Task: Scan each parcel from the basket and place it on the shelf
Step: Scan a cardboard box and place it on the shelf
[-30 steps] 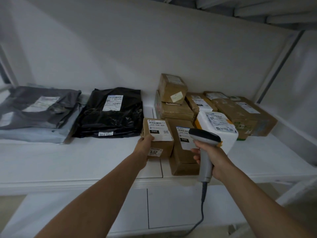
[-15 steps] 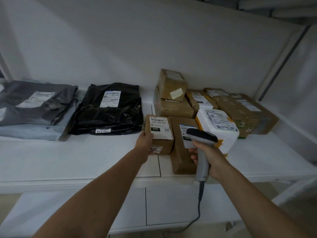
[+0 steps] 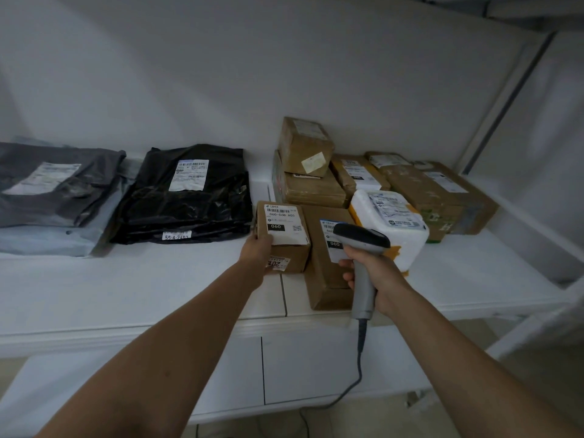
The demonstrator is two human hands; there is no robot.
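A small brown cardboard parcel [image 3: 286, 230] with a white label reading 060 stands on the white shelf [image 3: 142, 289]. My left hand [image 3: 257, 252] grips its near left corner. It sits against a longer brown box [image 3: 325, 279] to its right. My right hand [image 3: 376, 275] holds a grey corded barcode scanner [image 3: 361, 245] just in front of that longer box, its dark head level with the box's label. The basket is out of view.
Black and grey mailer bags [image 3: 186, 194] lie at the shelf's left. Several brown boxes [image 3: 306, 147] and a white foam box [image 3: 392, 222] are stacked at the back right. A shelf post [image 3: 505, 99] stands at the right, and a lower shelf [image 3: 300, 368] sits below.
My left hand has slid the small parcel a little further back on the shelf, beside the longer box. The scanner hand has stayed roughly in place.
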